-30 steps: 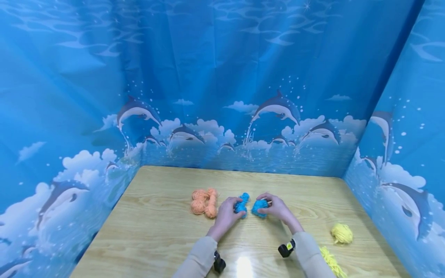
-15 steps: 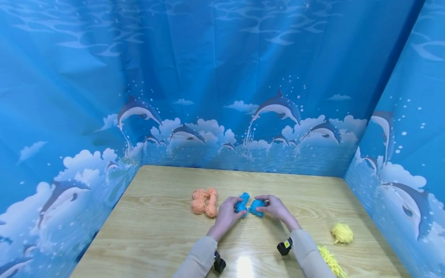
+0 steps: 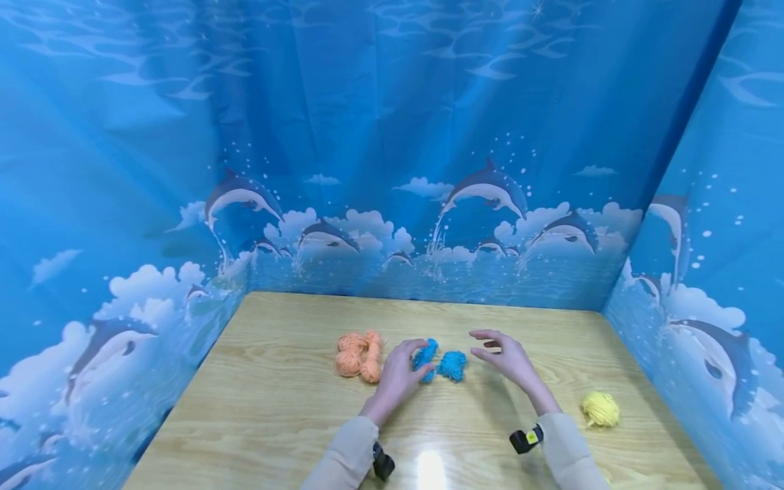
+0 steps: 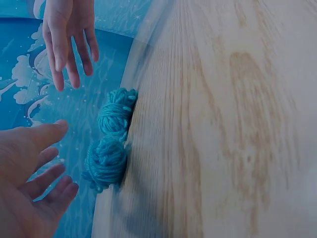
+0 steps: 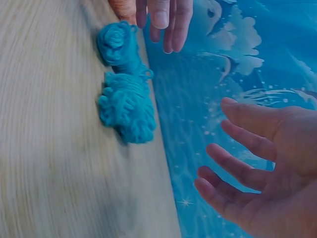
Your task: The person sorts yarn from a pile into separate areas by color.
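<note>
Two bundles of blue yarn (image 3: 439,363) lie side by side on the wooden table (image 3: 275,408). My left hand (image 3: 399,372) is just left of them, fingers relaxed and spread, its fingertips close to the left bundle. In the left wrist view the left hand (image 4: 34,181) is open and holds nothing, a short way from the blue yarn (image 4: 111,141). My right hand (image 3: 507,356) hovers open to the right of the bundles, clear of them. The right wrist view shows the right hand (image 5: 257,166) with fingers spread, apart from the blue yarn (image 5: 125,94).
An orange yarn bundle (image 3: 358,355) lies left of my left hand. A small yellow yarn ball (image 3: 600,408) sits near the table's right side. Blue dolphin-print curtains (image 3: 392,170) wall in the table at the back and both sides.
My right hand pushed its blue bundle against the left one, then let go and drew back to the right. My left hand opened its fingers off the left bundle.
</note>
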A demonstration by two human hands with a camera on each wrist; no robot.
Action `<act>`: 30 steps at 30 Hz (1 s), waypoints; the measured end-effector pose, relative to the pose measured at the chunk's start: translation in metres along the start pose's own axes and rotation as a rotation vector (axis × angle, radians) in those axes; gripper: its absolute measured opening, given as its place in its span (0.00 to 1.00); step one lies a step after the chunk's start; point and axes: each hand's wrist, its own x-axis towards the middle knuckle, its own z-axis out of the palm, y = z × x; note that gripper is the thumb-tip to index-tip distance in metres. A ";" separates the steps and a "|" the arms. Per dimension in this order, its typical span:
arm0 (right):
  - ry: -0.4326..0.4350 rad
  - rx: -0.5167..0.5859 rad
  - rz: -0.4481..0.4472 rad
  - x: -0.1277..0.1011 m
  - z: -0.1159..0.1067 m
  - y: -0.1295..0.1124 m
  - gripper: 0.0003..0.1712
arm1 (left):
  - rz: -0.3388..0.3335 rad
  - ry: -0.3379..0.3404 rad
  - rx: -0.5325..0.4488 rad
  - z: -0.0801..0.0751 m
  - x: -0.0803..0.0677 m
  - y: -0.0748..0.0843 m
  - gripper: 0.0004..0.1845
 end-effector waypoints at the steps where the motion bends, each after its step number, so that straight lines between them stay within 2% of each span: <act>1: 0.001 0.004 -0.006 -0.002 -0.003 0.000 0.25 | 0.008 -0.001 -0.007 0.000 0.000 0.001 0.25; 6: 0.017 0.009 -0.033 -0.013 -0.017 0.001 0.27 | 0.075 -0.006 -0.023 0.000 0.001 0.006 0.25; 12: 0.065 0.018 -0.065 -0.026 -0.033 0.010 0.28 | 0.088 -0.030 -0.045 0.006 0.002 0.017 0.25; 18: 0.123 0.007 -0.057 -0.044 -0.052 0.026 0.28 | 0.122 -0.060 -0.090 0.019 0.002 0.030 0.25; 24: 0.164 -0.018 -0.043 -0.061 -0.073 0.044 0.28 | 0.185 -0.097 -0.098 0.035 0.001 0.045 0.25; 30: 0.215 -0.060 -0.035 -0.078 -0.092 0.063 0.28 | 0.192 -0.168 -0.101 0.052 -0.001 0.063 0.26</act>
